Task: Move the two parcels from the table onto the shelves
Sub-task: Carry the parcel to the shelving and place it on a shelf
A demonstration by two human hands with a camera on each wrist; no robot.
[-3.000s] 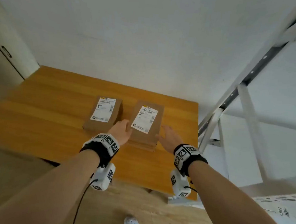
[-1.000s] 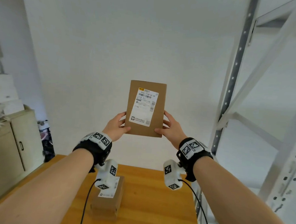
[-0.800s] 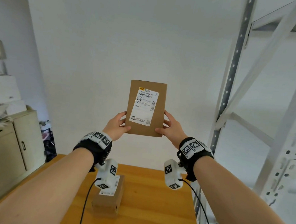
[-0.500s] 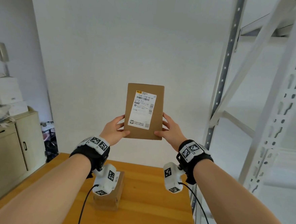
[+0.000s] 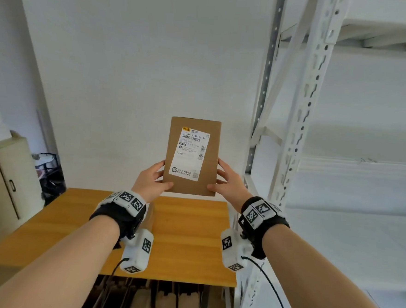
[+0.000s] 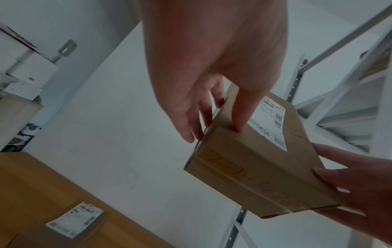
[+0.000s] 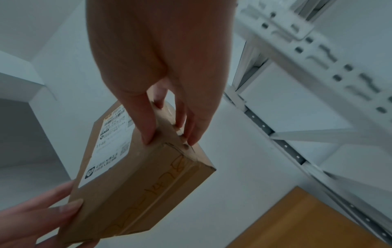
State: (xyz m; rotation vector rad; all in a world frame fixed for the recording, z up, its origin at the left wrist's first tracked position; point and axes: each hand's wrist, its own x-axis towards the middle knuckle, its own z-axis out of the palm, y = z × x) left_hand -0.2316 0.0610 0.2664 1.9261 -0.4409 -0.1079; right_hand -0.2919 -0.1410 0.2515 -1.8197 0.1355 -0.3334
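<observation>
A brown cardboard parcel (image 5: pixel 192 156) with a white shipping label is held upright in the air above the wooden table (image 5: pixel 186 237). My left hand (image 5: pixel 152 181) grips its lower left edge, thumb on the front. My right hand (image 5: pixel 226 182) grips the lower right edge the same way. The wrist views show the parcel (image 6: pixel 254 159) (image 7: pixel 137 176) with fingers along its sides and handwriting on the bottom face. The second parcel (image 6: pixel 63 224) lies flat on the table, mostly hidden behind my left wrist in the head view. White metal shelves (image 5: pixel 349 246) stand at the right.
A perforated white shelf upright (image 5: pixel 304 100) rises just right of my right hand, at the table's right edge. A beige cabinet (image 5: pixel 3 176) and a black rack (image 5: pixel 49 174) stand at the left. Brown boxes (image 5: pixel 151 299) sit under the table.
Both hands lifted the right-hand parcel off the table and hold it upright. Over the last second the view swung right, bringing the shelves closer; the grip is the same.
</observation>
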